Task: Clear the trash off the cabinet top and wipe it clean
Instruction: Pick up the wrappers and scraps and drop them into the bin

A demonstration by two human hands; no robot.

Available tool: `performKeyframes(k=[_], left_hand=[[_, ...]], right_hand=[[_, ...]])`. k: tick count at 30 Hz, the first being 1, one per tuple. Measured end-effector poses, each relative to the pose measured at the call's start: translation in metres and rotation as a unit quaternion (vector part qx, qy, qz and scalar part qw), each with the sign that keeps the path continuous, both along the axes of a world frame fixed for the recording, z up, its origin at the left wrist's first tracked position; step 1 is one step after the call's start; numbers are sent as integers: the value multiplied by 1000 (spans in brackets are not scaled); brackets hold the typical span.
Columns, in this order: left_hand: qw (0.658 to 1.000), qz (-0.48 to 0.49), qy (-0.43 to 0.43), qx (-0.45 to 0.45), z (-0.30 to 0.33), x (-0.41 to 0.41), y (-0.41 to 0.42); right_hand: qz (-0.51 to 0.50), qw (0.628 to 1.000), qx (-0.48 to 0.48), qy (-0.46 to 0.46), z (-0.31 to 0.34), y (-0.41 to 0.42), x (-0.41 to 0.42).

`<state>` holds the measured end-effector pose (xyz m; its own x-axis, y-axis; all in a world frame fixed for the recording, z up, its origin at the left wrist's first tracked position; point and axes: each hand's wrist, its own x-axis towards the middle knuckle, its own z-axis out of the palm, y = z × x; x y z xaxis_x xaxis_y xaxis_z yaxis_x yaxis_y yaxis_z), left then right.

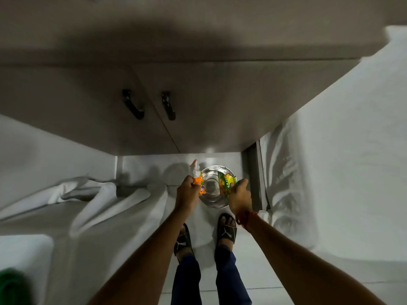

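Nearest are 2 feet in black sandals [226, 231] on the pale floor. Above them, the left hand [187, 194] is closed around an orange plastic wrapper [199, 183], and the right hand [241, 194] grips a green and yellow snack packet [226, 180]; both are held over a round shiny metal bin [212, 202]. White sheets [110, 194] flank it. Beyond stands the grey cabinet [198, 117] with 2 black handles [132, 104].

Pale tiled floor [259, 260]; white-sheeted beds [343, 172] flank a two-door cabinet [198, 95].
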<state>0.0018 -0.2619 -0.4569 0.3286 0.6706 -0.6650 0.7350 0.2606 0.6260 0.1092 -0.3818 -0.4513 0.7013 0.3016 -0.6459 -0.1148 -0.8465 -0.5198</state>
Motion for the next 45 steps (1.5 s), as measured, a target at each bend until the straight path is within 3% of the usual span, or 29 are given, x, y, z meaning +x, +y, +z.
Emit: performKeyframes(k=[3, 7, 10, 12, 16, 20, 24, 28, 31, 33, 36, 41, 45], left_hand=[[993, -10, 47, -109, -64, 14, -4], [977, -86, 84, -178, -111, 23, -11], [976, -101, 139, -135, -120, 18, -5], [985, -77, 134, -69, -105, 14, 7], [993, 59, -98, 37, -23, 26, 49], [937, 64, -284, 193, 115, 43, 91], [883, 45, -346, 313, 255, 30, 132], [859, 52, -299, 412, 338, 29, 196], [879, 20, -153, 452, 362, 42, 252], [894, -65, -47, 441, 361, 49, 271], [883, -115, 49, 452, 356, 59, 272], [859, -80, 39, 504, 358, 61, 261], [891, -34, -88, 444, 352, 52, 233]], right_hand=[[-45, 996, -8, 71, -54, 1, -2], [-28, 995, -4, 95, -99, 5, -8], [12, 998, 10, 56, -97, 10, -7], [86, 996, 20, -23, -77, 20, -2], [232, 943, 127, -204, -7, 59, 10], [245, 890, 303, -235, 104, 124, 14], [237, 840, 414, -257, 227, 177, 20], [212, 798, 473, -307, 320, 227, 33], [231, 824, 363, -370, 352, 270, 57], [275, 847, 271, -366, 356, 289, 67], [295, 859, 220, -356, 348, 300, 69], [243, 865, 261, -352, 340, 294, 72], [206, 874, 286, -334, 336, 270, 77]])
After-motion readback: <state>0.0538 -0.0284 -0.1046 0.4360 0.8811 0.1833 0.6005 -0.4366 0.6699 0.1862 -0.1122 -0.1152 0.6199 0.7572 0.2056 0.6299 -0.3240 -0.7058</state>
